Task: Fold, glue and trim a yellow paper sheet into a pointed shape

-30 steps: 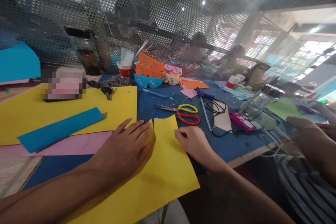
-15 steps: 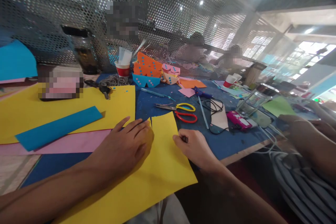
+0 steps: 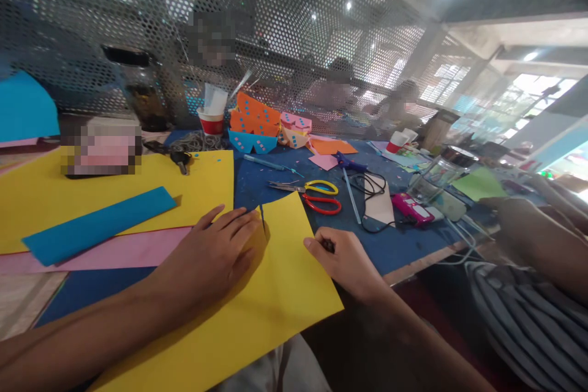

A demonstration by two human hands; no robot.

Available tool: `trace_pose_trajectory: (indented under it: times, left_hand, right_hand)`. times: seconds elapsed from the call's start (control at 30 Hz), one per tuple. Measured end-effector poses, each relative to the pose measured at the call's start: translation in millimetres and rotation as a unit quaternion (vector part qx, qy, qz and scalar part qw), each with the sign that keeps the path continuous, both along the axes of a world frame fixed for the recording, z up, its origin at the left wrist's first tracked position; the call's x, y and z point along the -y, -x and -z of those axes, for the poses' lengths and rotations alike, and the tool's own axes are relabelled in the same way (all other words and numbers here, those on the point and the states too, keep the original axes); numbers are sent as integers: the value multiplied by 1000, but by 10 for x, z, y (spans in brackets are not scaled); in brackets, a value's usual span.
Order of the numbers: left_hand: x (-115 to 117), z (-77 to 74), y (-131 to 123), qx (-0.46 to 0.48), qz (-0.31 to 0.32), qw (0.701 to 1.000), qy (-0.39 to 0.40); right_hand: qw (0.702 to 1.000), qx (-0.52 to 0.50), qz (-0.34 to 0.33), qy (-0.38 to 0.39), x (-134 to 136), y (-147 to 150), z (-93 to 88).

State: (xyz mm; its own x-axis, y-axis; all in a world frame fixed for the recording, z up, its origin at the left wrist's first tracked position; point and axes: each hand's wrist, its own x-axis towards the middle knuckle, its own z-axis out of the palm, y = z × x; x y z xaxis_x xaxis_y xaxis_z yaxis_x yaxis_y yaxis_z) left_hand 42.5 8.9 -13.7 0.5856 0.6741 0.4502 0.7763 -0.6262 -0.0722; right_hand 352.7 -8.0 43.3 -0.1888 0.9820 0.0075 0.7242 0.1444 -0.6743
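A large sheet of yellow paper (image 3: 294, 282) lies in front of me, overhanging the table's near edge. A short slit runs down from its far edge. My left hand (image 3: 225, 251) rests on the sheet left of the slit, palm down with fingers spread. At the sheet's right edge my right hand (image 3: 342, 260) is closed, thumb over the paper, fingers curled at its border. Scissors (image 3: 321, 196) with one yellow and one red handle lie beyond the sheet, apart from both hands. Left of my left hand, a folded blue paper strip (image 3: 101, 223) lies on other coloured sheets.
Farther back stand orange paper pieces (image 3: 255, 119), a red-white cup (image 3: 212, 122) and a dark-lidded jar (image 3: 144, 95). At right lie a blue glue gun (image 3: 351, 163), its black cord, a magenta device (image 3: 412, 208) and a glass jar (image 3: 438, 174). Another person's arm (image 3: 528, 239) is beside me.
The slit's two sides are closer together, the right flap having shifted slightly left against my left hand. Both hands keep nearly the same pose. The view has turned a little.
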Motion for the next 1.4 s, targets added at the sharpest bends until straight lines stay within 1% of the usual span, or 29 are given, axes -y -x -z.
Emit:
trace_pose_trajectory:
  times: [0.07, 0.13, 0.23, 0.27, 0.33, 0.43, 0.53, 0.67, 0.8, 1.03, 1.2, 1.4]
  left_hand:
    - [2, -56, -2, 14, 4, 1000, -2]
    - [29, -128, -10, 20, 14, 1000, -20]
    - [100, -188, -21, 13, 46, 997, -54]
    - [122, -179, -21, 8, 60, 997, -56]
    - [151, -112, -19, 1, 77, 996, -36]
    - [160, 44, -26, 12, 60, 998, 10]
    - [160, 131, -51, 14, 48, 999, 3]
    - [165, 91, -65, -15, 65, 997, -30]
    - [154, 53, -35, -20, 82, 995, -54]
    - [166, 18, -13, -3, 96, 995, -31]
    - [193, 62, -63, 4, 83, 995, -63]
    - [188, 142, -60, 4, 72, 996, -61]
  right_hand:
    - [1000, -3, 15, -6, -5, 12, 22]
    - [1000, -4, 27, -12, -24, 32, 43]
    - [999, -7, 40, -15, -55, 52, 58]
    - [999, -7, 42, -15, -61, 54, 58]
    - [999, -6, 44, -16, -66, 48, 54]
    - [999, -4, 41, -15, -61, 32, 43]
    - [999, -2, 37, -15, -53, 25, 36]
    - [999, 13, 37, -22, -43, 50, 39]
    - [997, 50, 47, -20, -43, 101, 21]
    - [994, 99, 50, -19, -34, 152, -49]
    - [994, 95, 41, -29, -26, 137, -24]
    - [997, 64, 29, -33, -40, 60, 30]
